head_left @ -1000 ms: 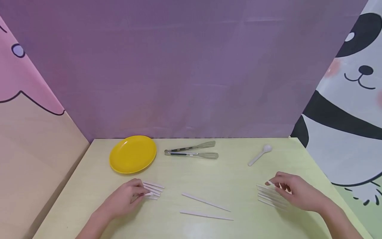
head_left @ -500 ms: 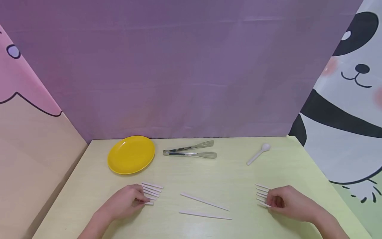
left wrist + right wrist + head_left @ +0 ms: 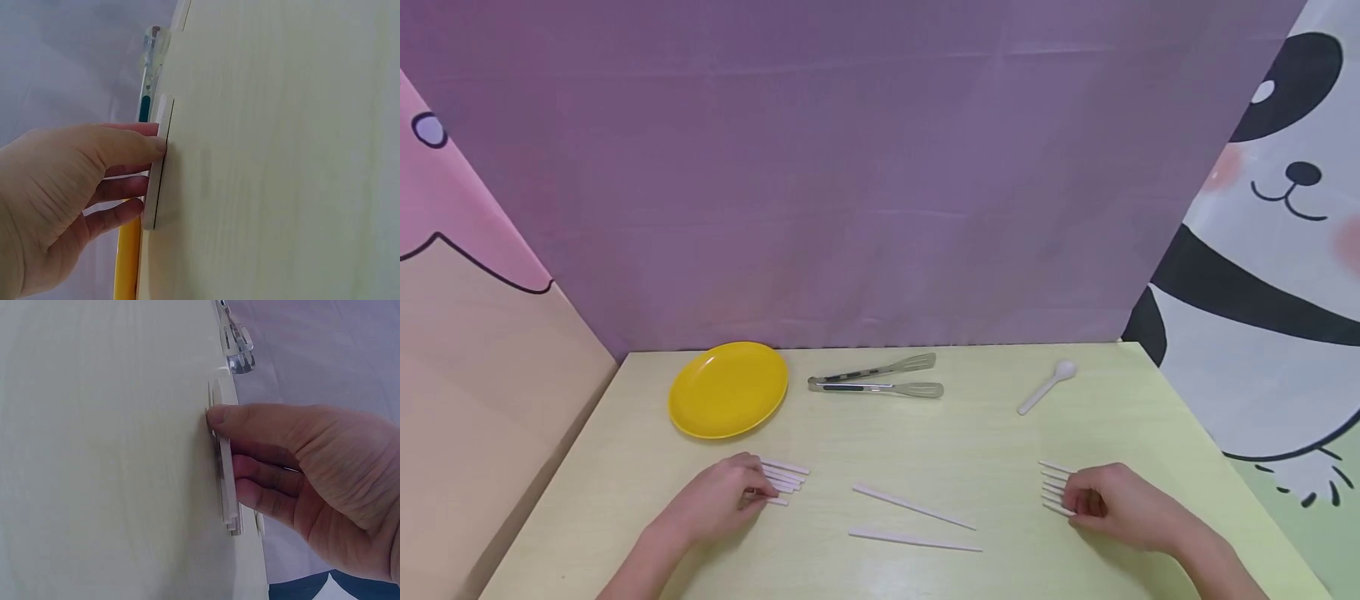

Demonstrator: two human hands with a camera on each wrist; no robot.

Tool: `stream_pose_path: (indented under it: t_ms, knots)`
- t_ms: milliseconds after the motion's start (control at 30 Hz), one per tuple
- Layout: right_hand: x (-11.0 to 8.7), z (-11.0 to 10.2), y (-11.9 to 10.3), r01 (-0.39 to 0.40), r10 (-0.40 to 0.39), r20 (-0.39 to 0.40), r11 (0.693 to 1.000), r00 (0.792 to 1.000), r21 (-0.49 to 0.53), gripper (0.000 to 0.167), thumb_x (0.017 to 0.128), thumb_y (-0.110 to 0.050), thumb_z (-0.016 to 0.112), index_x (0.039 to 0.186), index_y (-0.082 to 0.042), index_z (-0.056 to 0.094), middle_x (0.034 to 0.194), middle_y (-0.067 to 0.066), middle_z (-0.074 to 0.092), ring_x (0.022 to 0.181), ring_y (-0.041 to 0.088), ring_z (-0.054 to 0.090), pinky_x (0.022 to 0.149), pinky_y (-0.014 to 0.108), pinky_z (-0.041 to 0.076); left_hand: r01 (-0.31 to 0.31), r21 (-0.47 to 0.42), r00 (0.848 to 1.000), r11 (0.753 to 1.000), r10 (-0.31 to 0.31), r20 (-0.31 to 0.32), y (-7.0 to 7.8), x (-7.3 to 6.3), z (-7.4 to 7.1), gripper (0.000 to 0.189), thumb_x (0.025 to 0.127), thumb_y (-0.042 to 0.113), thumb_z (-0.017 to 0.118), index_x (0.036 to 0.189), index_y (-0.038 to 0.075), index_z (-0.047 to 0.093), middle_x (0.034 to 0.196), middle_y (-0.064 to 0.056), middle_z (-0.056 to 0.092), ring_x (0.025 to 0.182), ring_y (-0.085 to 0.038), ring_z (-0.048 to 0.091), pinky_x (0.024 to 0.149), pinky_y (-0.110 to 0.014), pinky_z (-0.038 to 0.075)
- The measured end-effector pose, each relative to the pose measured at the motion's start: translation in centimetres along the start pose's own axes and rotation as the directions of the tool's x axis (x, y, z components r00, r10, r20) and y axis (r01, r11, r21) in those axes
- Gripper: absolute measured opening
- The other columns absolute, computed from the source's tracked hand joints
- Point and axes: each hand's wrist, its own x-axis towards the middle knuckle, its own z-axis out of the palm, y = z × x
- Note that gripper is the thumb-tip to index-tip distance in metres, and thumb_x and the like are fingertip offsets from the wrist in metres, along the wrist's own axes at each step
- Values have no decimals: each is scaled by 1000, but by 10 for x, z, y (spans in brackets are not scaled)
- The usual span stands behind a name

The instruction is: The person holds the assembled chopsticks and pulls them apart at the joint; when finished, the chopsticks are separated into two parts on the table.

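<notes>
In the head view my left hand (image 3: 718,500) is at a row of several pale short sticks (image 3: 786,467) on the table's left side. Its thumb and fingers pinch the nearest one; this pale stick (image 3: 156,200) shows lengthwise in the left wrist view. On the right, my right hand (image 3: 1123,508) covers part of a second row of slim pale sticks (image 3: 1054,476). Thumb and fingertips pinch the nearest, a pale stick (image 3: 226,481) overlapping others behind it in the right wrist view. Between the hands lie two pale chopsticks (image 3: 913,506), their tapered ends to the right.
A yellow plate (image 3: 728,390) lies at the back left of the light wooden table (image 3: 880,442). Metal tongs (image 3: 880,387) rest at the back middle. To their right is a pale spoon (image 3: 1047,387). A purple cloth (image 3: 880,167) rises behind the table.
The right hand came down from above its row, where it held a small pale piece, to the nearest stick. The left row's sticks spread apart, then drew closer together as the left hand shifted.
</notes>
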Motion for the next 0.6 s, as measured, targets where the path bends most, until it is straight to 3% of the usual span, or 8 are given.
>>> stream_pose_path:
  t_ms: [400,600]
  knots:
    - [13,-7,-5,32,-32,-23,999,999,-13,26,88,-10,86,87,-28,67,74,-22,55,68,-9,48,57,17,45,13,13,1000,1000,-13,-24,9,10,-6,14,86,8,86,89,21,82,85,15,62,78,2,50,75,-24,54]
    - [35,-8,-22,101,-101,-49,995,994,3,22,94,-9,80,89,-27,68,76,-22,58,67,-9,50,58,17,47,-65,-25,997,998,64,-35,26,31,-6,11,89,8,84,93,18,83,89,12,69,82,-1,59,79,-23,57]
